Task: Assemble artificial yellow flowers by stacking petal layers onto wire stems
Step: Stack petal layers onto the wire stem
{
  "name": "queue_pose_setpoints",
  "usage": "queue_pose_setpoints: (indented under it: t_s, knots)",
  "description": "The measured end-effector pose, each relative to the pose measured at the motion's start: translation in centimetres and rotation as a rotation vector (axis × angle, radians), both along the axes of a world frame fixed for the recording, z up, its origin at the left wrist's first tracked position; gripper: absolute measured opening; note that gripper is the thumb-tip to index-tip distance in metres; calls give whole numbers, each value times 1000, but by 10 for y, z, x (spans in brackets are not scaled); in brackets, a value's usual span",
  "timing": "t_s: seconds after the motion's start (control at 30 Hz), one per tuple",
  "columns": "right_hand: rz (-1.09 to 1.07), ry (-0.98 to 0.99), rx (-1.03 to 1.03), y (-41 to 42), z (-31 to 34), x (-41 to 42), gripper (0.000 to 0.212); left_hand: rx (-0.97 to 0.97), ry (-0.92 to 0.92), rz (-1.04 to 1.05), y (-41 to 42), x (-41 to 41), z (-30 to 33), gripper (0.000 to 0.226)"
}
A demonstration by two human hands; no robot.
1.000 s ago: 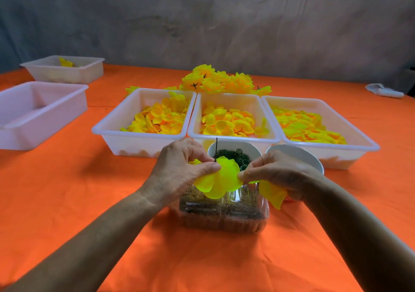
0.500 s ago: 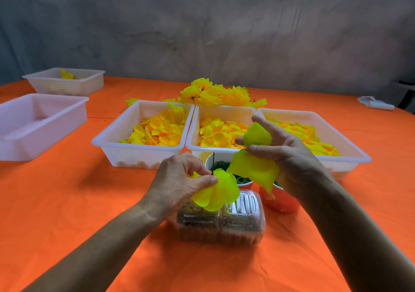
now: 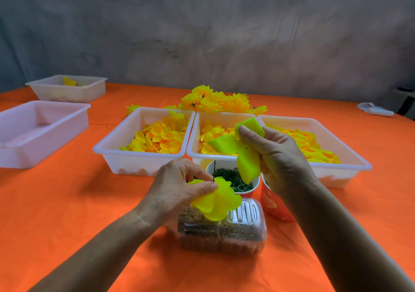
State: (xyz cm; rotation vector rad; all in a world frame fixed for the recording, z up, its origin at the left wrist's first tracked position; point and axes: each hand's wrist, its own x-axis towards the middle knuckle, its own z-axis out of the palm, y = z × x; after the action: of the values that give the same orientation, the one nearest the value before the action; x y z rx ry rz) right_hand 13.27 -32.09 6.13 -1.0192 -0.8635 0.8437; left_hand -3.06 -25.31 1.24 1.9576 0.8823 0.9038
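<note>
step: add next petal layer | left hand [image 3: 179, 184] pinches stem [image 3: 214, 170] with stacked petals [image 3: 219, 199], above clear box [image 3: 221, 231] | right hand [image 3: 276, 154] grips loose petal layer [image 3: 235, 148], raised apart | advice: line its centre hole over the wire tip, slide down flat

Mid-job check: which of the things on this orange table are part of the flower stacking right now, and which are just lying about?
In use:
left hand holding part-built flower on wire stem
right hand holding loose petal layer
three petal trays
cup of green rings

Lying about:
empty tray
far tray
finished flowers
white object
</note>
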Motion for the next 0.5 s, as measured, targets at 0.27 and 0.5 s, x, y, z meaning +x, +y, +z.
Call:
queue_pose_setpoints:
  t_s: [0.27,0.5]
  knots:
    - [-61,-107,80,-4,7,-8,17,-22,-428,27,-1,-6,41,5]
    - [9,-180,134,-3,22,-17,26,-91,-295,-253,-1,10,70,42]
